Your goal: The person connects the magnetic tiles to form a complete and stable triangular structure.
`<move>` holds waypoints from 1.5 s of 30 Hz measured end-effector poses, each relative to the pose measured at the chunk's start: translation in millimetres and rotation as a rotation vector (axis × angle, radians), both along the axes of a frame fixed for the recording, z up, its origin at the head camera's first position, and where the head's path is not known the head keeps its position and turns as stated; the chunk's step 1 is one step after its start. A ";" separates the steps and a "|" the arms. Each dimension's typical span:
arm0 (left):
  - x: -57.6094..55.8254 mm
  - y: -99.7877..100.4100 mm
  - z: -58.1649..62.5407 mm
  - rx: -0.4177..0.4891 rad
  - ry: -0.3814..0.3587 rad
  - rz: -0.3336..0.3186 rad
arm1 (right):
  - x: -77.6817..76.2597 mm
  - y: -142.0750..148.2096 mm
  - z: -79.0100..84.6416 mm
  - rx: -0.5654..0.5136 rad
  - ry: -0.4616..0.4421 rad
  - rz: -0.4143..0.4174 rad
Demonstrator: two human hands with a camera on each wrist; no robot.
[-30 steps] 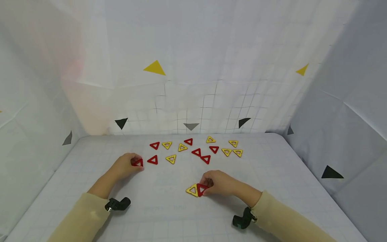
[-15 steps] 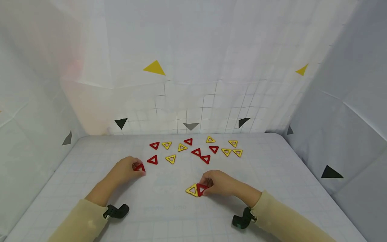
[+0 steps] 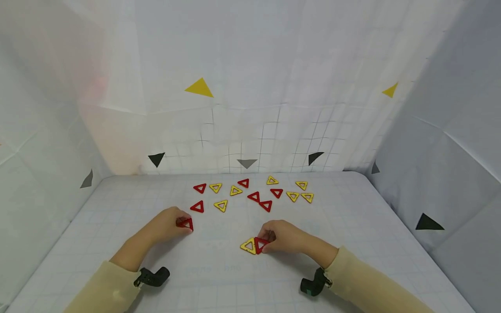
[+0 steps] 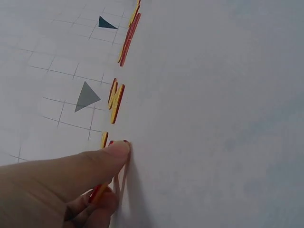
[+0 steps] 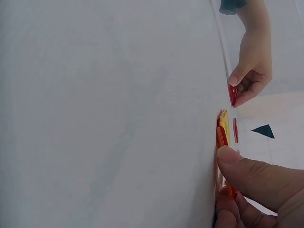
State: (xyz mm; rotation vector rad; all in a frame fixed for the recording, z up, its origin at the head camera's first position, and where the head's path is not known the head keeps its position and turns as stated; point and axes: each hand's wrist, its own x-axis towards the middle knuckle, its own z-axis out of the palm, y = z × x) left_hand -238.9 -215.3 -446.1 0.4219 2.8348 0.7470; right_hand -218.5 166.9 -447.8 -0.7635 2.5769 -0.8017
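Observation:
My left hand (image 3: 169, 224) pinches a red triangle frame tile (image 3: 190, 224) between thumb and fingers, over the left-middle of the table. In the right wrist view that red tile (image 5: 232, 94) hangs from the fingertips. My right hand (image 3: 285, 236) grips another red triangle tile (image 3: 258, 246) at the front middle; its right corner is hidden by the fingers. Edge to edge with it, on its left, lies a yellow triangle tile (image 3: 248, 246). The right wrist view shows the right thumb (image 5: 230, 155) pressed on the red tile's side.
Several loose red and yellow triangle tiles lie in a band across the table's back, among them a red one (image 3: 198, 206) near the left hand and a yellow one (image 3: 221, 205). White sheeting (image 3: 242, 126) with printed triangles stands behind and at both sides of the white table (image 3: 211, 287).
My left hand has come nearer and slightly right with its red tile, away from the back band of tiles. My right hand and its two joined tiles stay in place.

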 end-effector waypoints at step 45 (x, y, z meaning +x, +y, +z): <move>43.1 91.1 -3.6 0.133 -0.006 -0.106 | 1.0 -5.7 0.2 -0.008 0.042 -0.090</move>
